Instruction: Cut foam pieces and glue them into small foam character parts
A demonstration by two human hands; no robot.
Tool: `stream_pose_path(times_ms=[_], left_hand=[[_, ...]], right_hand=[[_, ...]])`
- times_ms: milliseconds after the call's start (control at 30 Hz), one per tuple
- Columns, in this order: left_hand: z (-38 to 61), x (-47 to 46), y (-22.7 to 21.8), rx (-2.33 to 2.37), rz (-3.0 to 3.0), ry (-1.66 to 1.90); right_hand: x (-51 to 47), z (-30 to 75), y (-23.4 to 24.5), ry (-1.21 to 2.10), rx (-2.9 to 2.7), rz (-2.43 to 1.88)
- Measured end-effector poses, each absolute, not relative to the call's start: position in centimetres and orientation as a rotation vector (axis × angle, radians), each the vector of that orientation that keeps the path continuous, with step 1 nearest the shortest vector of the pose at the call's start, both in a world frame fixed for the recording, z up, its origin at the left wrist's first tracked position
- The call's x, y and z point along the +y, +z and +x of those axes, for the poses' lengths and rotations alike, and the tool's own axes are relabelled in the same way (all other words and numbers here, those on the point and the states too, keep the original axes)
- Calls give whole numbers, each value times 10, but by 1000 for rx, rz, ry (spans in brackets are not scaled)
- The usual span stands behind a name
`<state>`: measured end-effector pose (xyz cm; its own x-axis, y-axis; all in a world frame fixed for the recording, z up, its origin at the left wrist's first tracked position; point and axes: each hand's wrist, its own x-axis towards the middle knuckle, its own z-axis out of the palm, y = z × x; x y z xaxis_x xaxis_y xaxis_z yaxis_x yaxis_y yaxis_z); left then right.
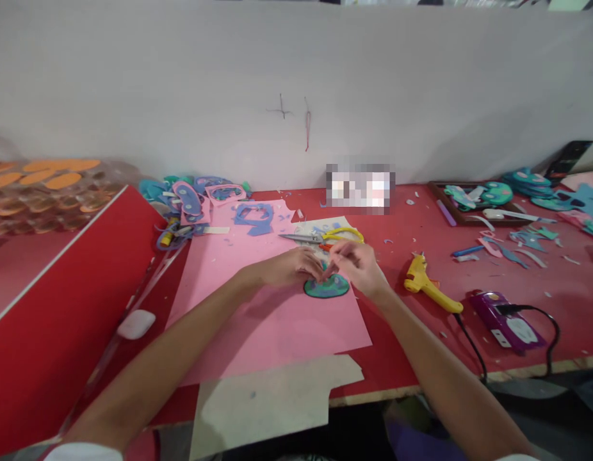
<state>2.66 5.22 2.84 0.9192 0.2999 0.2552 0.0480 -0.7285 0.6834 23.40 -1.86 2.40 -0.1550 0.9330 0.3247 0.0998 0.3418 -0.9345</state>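
A teal oval cut-out (326, 289) with a dark edge and purple spots lies on the pink sheet (277, 326). My left hand (301, 264) reaches down over its upper left side, fingertips bent together at its surface; whatever they grip is hidden. Close beside it, my right hand (357, 264) is closed in a pinch above the same cut-out, on something too small to make out. Just beyond both hands lie scissors (301, 239) with yellow handles, blades pointing left. A bit of orange (326, 246) shows by the right fingers.
To the right are a yellow glue gun (431, 286), a purple power box (506, 320) with a black cord, and a dark tray (469, 218) of cut pieces. Blue and pink scraps (253, 218) lie at the back left. A red panel (75, 314) slants along the left.
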Motion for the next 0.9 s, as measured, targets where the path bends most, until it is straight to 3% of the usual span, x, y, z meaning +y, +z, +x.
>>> stream_pose_path(times_ms=[133, 333, 533, 667, 900], left_hand=[[26, 56, 19, 465, 2275, 603], [37, 49, 2, 579, 2474, 593], [28, 57, 32, 662, 2296, 582], [-9, 90, 50, 974, 2394, 615], [-16, 92, 47, 1221, 2416, 827]], right_hand=[[-4, 248, 24, 917, -1124, -943], [7, 256, 20, 896, -940, -970], [7, 259, 21, 941, -1003, -1067], [9, 257, 18, 991, -1109, -1041], [2, 240, 11, 968, -1497, -1157]])
